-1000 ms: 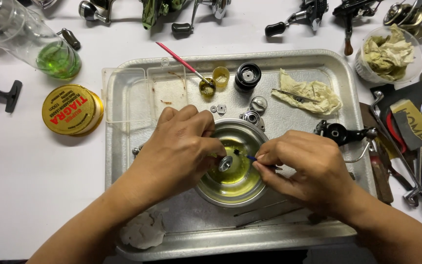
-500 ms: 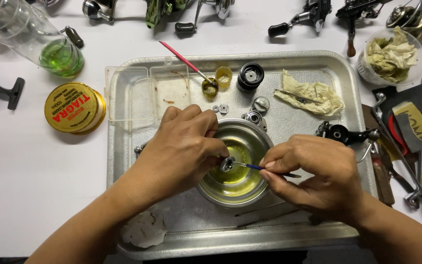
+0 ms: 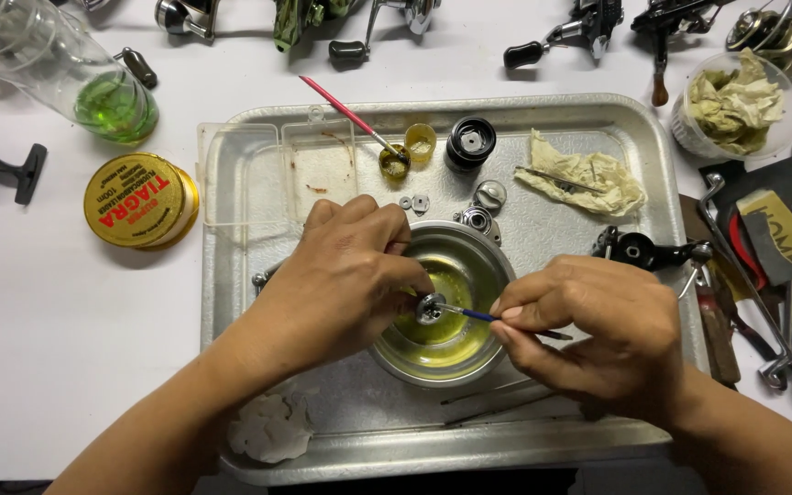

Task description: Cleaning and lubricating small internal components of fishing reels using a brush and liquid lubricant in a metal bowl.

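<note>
Over the metal tray [image 3: 634,128], left hand [image 3: 341,275] pinches a small bearing [image 3: 430,309] above the solvent bowl [image 3: 488,257], right hand [image 3: 598,325] grips a brush [image 3: 469,314]; wet fingers risk dropping it

A white table [image 3: 48,348] carries a metal tray [image 3: 625,119], a yellow round tin [image 3: 139,202], a plastic bottle [image 3: 57,78] and fishing reels [image 3: 579,32]

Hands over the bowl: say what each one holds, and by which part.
Left hand pinches a small round metal part at its rim; right hand grips a thin blue-handled brush mid-shaft.
</note>
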